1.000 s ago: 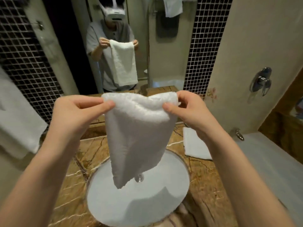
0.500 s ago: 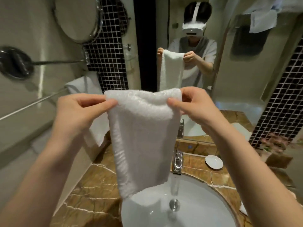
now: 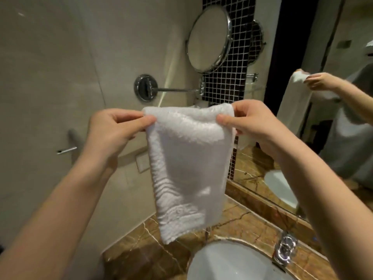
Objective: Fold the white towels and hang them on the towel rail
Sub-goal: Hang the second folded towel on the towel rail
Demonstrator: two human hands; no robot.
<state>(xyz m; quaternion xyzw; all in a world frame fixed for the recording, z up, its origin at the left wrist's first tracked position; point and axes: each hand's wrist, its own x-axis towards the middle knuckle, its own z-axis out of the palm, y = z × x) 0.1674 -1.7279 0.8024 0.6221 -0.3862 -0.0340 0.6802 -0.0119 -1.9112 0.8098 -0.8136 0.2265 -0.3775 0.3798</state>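
Note:
A folded white towel [image 3: 187, 166] hangs in front of me, doubled over along its top edge. My left hand [image 3: 115, 130] pinches the top left corner between thumb and fingers. My right hand [image 3: 250, 124] pinches the top right corner the same way. The towel's lower end dangles over the counter by the left wall. A short chrome end of the towel rail [image 3: 66, 150] sticks out from the beige wall to the left of my left arm; the rest of it is hidden behind my arm and the towel. A bit of another white towel [image 3: 245, 142] shows under my right hand.
A round magnifying mirror [image 3: 207, 39] on a chrome arm [image 3: 173, 89] juts from the wall above the towel. Below are the brown marble counter [image 3: 149, 251], a white sink [image 3: 232, 265] and a chrome faucet [image 3: 284, 251]. The big wall mirror [image 3: 323, 47] at right reflects me.
The view has swung left, from the sink and mirror toward the beige side wall. Both hands keep the same pinch on the towel, which now hangs in front of that wall.

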